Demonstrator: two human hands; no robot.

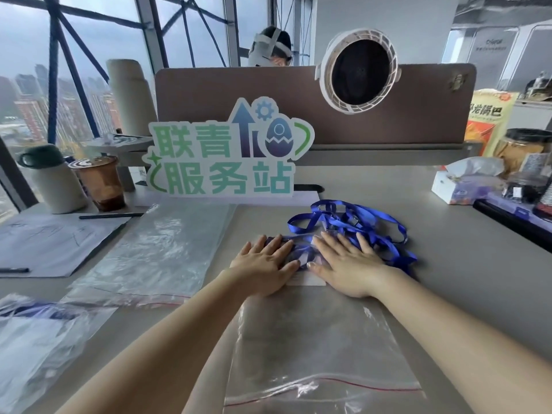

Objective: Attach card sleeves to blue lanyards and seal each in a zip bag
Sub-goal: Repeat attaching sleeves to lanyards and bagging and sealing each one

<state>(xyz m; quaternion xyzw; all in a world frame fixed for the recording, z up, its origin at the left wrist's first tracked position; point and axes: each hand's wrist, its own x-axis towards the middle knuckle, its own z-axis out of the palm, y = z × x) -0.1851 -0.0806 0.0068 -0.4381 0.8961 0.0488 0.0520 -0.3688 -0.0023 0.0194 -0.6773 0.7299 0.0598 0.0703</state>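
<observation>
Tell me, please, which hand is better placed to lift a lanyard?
Probably the right: the right hand lies flat on the blue lanyards, whose loops spread beyond it; the left hand touches only their left edge.

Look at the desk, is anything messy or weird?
Yes. The blue lanyards lie in a tangled heap in the middle of the desk, looped over one another rather than laid out straight. Nothing looks spilled or broken.
</observation>
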